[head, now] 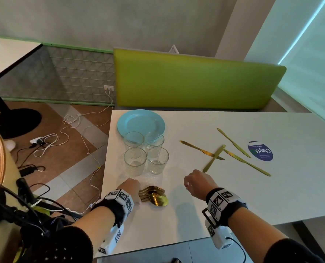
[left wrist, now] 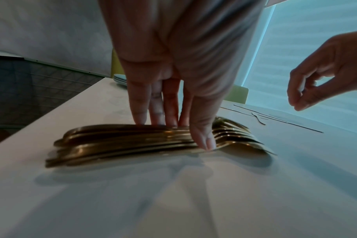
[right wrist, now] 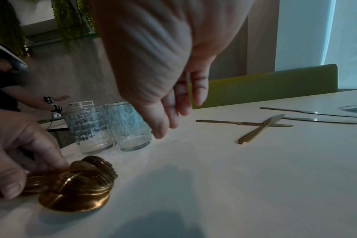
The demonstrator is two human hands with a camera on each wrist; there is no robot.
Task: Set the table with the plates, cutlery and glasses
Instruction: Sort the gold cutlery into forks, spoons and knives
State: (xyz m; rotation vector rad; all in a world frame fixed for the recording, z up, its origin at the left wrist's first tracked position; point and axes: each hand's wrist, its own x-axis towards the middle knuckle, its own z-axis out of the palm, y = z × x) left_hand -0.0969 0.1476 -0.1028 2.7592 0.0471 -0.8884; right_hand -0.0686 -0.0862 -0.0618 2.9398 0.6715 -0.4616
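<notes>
A bundle of gold spoons point(head: 155, 196) lies on the white table point(head: 233, 196) near its front left. My left hand point(head: 131, 186) grips the handles, fingers behind and thumb in front point(left wrist: 179, 132). The spoon bowls point(right wrist: 79, 190) stick out to the right. My right hand point(head: 197, 183) hovers just above the table to the right of the spoons, fingers loosely bent and holding nothing point(right wrist: 173, 112). Several ribbed glasses point(head: 145, 152) stand together behind the spoons. Light blue plates point(head: 140, 122) are stacked at the far left corner. Several gold knives point(head: 214, 156) lie scattered further right.
A round blue sticker point(head: 260, 150) sits on the table beyond the knives. A green bench back point(head: 195, 82) runs along the far edge. Cables point(head: 72, 133) lie on the floor left of the table. A chair point(head: 0, 158) stands at the near left.
</notes>
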